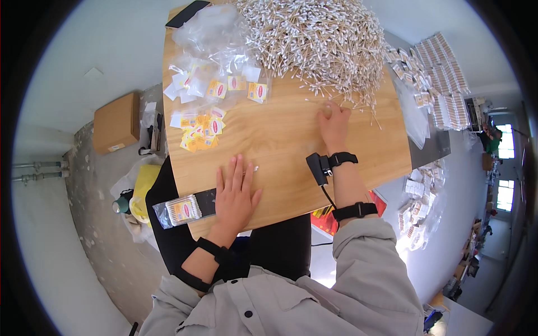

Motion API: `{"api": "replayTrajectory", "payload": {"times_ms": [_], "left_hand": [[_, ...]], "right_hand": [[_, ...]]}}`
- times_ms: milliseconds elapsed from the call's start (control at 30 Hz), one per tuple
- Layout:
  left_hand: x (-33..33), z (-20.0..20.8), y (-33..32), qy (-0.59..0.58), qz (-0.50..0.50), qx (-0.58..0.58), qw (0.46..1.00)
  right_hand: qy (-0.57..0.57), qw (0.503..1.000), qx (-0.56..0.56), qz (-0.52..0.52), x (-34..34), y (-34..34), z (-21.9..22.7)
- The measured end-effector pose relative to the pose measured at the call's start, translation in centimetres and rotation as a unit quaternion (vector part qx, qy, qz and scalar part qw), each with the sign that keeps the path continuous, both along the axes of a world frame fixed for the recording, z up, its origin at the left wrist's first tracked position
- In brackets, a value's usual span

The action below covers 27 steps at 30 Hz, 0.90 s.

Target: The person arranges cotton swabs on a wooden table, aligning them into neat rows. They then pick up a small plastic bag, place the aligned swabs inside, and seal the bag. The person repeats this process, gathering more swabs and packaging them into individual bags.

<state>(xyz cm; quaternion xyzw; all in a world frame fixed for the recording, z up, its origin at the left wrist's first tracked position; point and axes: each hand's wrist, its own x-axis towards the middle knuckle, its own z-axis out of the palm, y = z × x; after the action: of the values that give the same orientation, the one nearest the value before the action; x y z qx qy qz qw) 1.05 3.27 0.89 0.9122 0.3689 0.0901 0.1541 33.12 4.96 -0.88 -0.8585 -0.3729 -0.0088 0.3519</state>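
Presently, the left hand (236, 193) lies palm down on the near edge of the wooden worktop (280, 134), left of its middle, fingers straight, slightly spread and holding nothing visible. A small white bit (256, 168) lies just beside them. The right hand (334, 124) rests on the right half of the worktop, at the near fringe of a heap of cotton swabs (319, 39); its fingers are bent and narrow, and whether they grip a swab cannot be told. The heap covers the far edge from the middle towards the far right corner, stray swabs lying along its near side. Crumpled clear plastic bags (207, 33) occupy the far left corner, near a flat black object (188, 14). Nearer, by the left edge, lies a loose pile of yellow-and-white cards (202, 134). A filled swab pack (183, 211) lies at the near left corner, projecting past the left edge, and touches a dark strip (208, 201) beside the left hand. Beyond the right edge stand stacked packs (440, 61)
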Motion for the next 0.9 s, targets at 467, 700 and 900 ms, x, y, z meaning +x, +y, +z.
{"api": "replayTrajectory", "payload": {"times_ms": [467,700,900], "left_hand": [[-0.2,-0.2,0.1,-0.015,-0.019,-0.008,1.000],[0.0,-0.4,0.0,-0.036,-0.017,-0.002,0.999],[-0.5,-0.1,0.2,-0.028,-0.016,-0.004,0.999]], "right_hand": [[-0.062,0.996,-0.018,-0.058,-0.8,6.0,-0.3],[0.041,0.999,0.010,0.035,1.6,5.3,-1.9],[0.086,0.982,0.012,0.170,-3.9,1.8,-0.3]]}}
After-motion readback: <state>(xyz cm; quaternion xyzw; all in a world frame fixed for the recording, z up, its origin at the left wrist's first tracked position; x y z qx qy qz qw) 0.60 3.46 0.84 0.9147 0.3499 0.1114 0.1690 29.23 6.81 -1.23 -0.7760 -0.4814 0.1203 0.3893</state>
